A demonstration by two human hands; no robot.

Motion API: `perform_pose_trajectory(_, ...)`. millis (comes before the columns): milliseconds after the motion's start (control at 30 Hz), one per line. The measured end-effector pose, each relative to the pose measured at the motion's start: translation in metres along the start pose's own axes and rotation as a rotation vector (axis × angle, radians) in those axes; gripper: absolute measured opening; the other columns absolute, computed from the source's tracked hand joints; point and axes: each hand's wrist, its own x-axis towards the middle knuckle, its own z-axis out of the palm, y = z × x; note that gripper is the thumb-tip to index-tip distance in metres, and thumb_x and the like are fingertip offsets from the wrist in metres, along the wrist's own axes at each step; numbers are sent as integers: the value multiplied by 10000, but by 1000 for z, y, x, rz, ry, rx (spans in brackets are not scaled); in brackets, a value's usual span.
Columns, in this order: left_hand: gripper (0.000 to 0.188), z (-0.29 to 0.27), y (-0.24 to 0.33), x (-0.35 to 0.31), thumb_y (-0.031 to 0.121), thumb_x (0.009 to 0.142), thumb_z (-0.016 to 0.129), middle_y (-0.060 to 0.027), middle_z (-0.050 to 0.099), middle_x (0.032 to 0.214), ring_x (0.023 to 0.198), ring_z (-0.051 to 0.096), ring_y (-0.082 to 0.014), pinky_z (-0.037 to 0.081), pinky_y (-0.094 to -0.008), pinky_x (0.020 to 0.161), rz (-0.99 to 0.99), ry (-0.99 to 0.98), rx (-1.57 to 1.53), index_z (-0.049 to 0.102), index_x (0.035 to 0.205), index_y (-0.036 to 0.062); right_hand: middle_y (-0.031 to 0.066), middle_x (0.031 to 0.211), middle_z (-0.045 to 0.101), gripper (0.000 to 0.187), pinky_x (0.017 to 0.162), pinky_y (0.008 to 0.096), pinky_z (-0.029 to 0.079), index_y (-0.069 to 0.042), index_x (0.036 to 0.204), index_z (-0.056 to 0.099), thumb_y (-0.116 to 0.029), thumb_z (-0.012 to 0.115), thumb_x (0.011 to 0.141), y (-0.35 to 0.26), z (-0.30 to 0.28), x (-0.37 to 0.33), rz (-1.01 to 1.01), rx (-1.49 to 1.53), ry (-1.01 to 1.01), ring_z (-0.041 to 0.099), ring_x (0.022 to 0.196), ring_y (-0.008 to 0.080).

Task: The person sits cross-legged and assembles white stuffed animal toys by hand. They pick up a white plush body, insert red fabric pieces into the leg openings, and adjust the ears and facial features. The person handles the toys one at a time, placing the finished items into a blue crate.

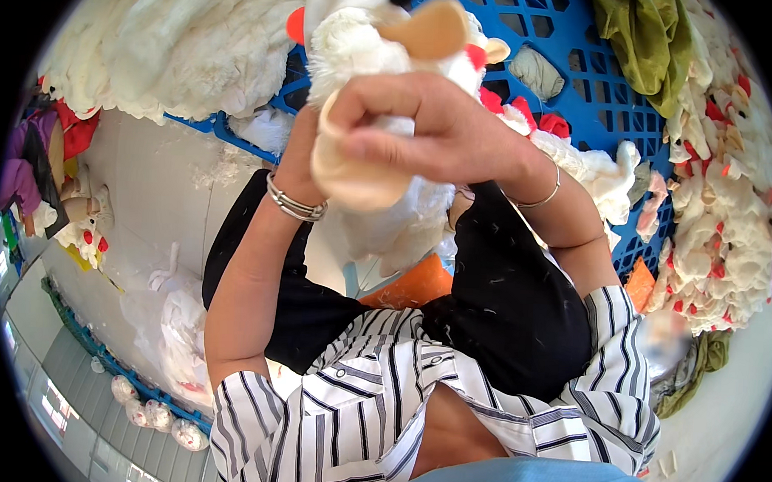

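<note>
A white fluffy plush toy with tan flaps and red bits hangs over my lap. My right hand crosses in front of it, its fingers closed on a cream ear-like flap of the toy. Behind that flap and the toy lies my left hand; only its wrist side shows, and its fingers are hidden. Another tan flap, blurred, sticks out above my right hand. More white plush hangs down below the hands, between my knees.
Ahead lies a blue plastic pallet with white plush pieces and a green cloth on it. Big heaps of white plush stand at the far left and right. An orange piece lies between my legs.
</note>
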Motion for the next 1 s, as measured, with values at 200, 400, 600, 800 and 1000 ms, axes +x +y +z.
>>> perform_pose_trajectory(200,285,-26,-12,-4,230,975,468,-136,654,892,753,623,-257,494,-354,678,-145,454,76,589,1106,8,54,928,638,287,751,235,500,-8,1022,641,-272,656,912,43,-39,-11,369,-8,80,602,878,106)
perform_pose_trajectory(400,359,-18,8,18,266,993,432,-132,593,1107,980,576,-267,463,-385,849,-319,555,-778,510,1228,6,117,985,650,574,751,298,531,18,1079,624,-495,677,827,83,-37,-7,219,-28,516,636,931,196)
perform_pose_trajectory(600,452,-58,27,20,301,1011,395,-128,531,1321,1207,528,-277,432,-417,1021,-340,732,-921,430,1350,4,155,1132,625,443,873,343,543,22,1147,594,-378,547,961,59,-65,-24,358,-130,658,590,1129,191)
perform_pose_trajectory(800,383,-69,20,24,258,996,429,-99,616,1192,1073,613,-215,494,-360,924,-281,662,-852,513,1269,2,40,872,648,239,542,222,480,-38,1035,611,-256,574,945,40,-69,-19,271,486,631,625,697,121)
perform_pose_trajectory(1000,484,-67,24,10,308,1012,367,-142,510,1347,1220,528,-259,472,-392,984,-51,359,-950,385,1382,-4,107,1078,645,642,857,299,519,-20,1237,572,-457,718,790,94,-86,-20,257,-141,394,629,967,169)
